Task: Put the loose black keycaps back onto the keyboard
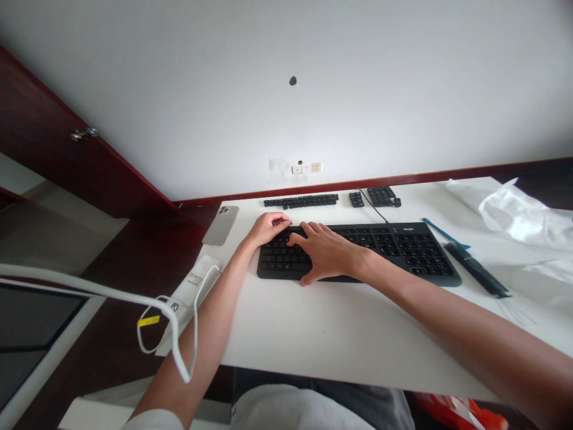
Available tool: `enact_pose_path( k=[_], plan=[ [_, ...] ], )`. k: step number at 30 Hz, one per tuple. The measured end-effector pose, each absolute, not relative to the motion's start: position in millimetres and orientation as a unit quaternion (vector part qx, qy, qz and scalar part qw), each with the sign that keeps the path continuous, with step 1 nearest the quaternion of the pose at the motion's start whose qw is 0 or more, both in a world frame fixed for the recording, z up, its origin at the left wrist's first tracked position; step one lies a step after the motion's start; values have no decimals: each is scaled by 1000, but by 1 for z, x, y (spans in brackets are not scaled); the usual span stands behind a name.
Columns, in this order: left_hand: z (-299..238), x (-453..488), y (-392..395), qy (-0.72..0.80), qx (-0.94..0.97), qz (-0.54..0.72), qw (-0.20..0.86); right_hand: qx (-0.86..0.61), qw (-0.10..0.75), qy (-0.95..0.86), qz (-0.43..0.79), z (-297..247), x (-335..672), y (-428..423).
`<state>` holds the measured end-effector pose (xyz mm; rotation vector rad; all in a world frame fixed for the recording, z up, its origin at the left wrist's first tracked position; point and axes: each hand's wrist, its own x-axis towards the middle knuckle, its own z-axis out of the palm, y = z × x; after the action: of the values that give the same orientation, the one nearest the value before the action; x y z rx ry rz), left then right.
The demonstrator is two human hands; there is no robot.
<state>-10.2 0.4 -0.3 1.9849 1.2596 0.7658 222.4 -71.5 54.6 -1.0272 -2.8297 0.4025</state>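
The left hand (pixel 271 229) is held with the fingers curled and bunched on the upper left keys of a flat black full-size keyboard (pixel 405 254). Whether a key is pinched by those fingers cannot be told, as the fingertips are partly hidden. The right hand (pixel 324 252) is kept open, its fingers spread over the middle keys and its thumb lowered towards the front edge; no grasp is seen. Both hands are close together, and the keyboard lies directly beneath them. Low, close placement of the hands is judged favourable for work on the keys, since the fingertips can bear on individual keys without the palms loading the board.

Ahead of the hands, a long row of loose black keycaps (pixel 301 201) is laid out on the white table (pixel 340 334). A small block of black keycaps (pixel 357 199) and a larger cluster of black keycaps (pixel 380 196) are placed further right, and a thin black cable (pixel 373 207) is seen beside them. A titanium-coloured smartphone (pixel 220 225) lies just left of the left hand. To the right of the right hand are a slender blue strip (pixel 444 233), a long black bar-shaped object (pixel 475 269) and a crumpled white plastic sheet (pixel 514 210).
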Motion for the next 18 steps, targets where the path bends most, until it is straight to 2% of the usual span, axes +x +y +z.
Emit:
enact_pose_path(
  k=[18],
  plan=[
    [0,-10,0,477,762,294,325,-340,51,-929,136,56,222,-72]
  ],
)
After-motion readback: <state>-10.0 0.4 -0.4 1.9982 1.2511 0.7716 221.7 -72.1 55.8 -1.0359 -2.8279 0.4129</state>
